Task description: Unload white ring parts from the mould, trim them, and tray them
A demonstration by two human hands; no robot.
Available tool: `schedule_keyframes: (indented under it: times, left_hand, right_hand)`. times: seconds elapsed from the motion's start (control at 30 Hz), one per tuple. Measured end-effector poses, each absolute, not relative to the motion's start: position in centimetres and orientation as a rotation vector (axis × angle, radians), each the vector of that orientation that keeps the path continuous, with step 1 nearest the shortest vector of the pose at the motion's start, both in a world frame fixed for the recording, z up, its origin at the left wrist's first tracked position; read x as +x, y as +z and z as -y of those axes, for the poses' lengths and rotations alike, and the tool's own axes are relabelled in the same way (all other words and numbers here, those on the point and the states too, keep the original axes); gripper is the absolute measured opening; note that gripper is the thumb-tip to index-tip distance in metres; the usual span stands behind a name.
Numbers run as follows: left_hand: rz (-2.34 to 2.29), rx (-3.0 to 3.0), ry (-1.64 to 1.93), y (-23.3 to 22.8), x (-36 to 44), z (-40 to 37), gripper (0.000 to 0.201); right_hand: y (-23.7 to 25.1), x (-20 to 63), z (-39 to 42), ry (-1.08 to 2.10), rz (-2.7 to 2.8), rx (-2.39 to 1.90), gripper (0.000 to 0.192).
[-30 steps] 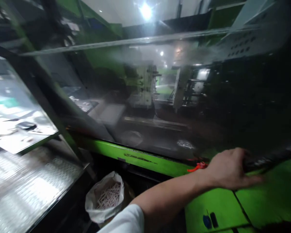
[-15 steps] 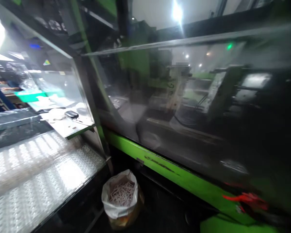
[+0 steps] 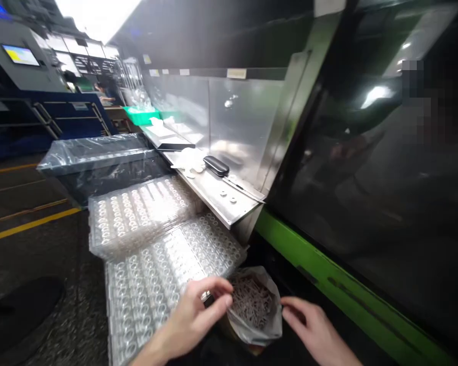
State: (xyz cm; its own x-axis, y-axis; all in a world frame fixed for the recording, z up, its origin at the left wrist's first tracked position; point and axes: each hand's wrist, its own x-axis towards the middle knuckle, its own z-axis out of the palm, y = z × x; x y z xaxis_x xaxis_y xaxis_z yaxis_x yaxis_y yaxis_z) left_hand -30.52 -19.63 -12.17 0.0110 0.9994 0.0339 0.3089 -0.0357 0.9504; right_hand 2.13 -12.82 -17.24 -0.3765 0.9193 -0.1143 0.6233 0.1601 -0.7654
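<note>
At the lower centre of the frame, I am bringing my left hand (image 3: pixel 193 311) and right hand (image 3: pixel 316 325) to opposite sides of a pale sack (image 3: pixel 260 335), which is standing full of thin sticks (image 3: pixel 253 301). My thumbs and forefingers are nearly meeting at its rim; I cannot tell whether they are pinching it. Clear trays (image 3: pixel 135 284) are lying at centre-left, and a black case (image 3: pixel 216 165) is resting on the metal shelf (image 3: pixel 239 211) above them.
</note>
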Motion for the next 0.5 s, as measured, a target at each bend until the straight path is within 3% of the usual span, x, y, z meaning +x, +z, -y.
schedule_keyframes:
  times: [0.07, 0.13, 0.2, 0.33, 0.5]
  left_hand:
    - [-1.355, 1.675, 1.361, -7.9, -33.8, 16.0, 0.016]
    - [-1.393, 1.822, 1.561, -4.8, -36.8, 11.7, 0.023]
    - [-1.553, 1.987, 1.430, -3.0, -38.8, 7.3, 0.039]
    - [-1.586, 2.225, 0.972, -1.8, -39.8, 0.8, 0.056]
    - [-1.486, 2.367, 0.772, -1.2, -39.5, -1.7, 0.036]
  right_hand:
    - [-10.7, -1.3, 10.0, 0.814, 2.133, -1.286, 0.035]
    - [-4.7, -4.9, 6.7, 0.518, 2.200, -1.077, 0.029]
    - [-0.6, -8.6, 3.2, 0.232, 2.277, -1.000, 0.029]
    - [1.9, -14.9, -2.4, -0.088, 2.563, -1.251, 0.028]
    - [1.7, -17.5, -4.6, -0.113, 2.596, -1.371, 0.016]
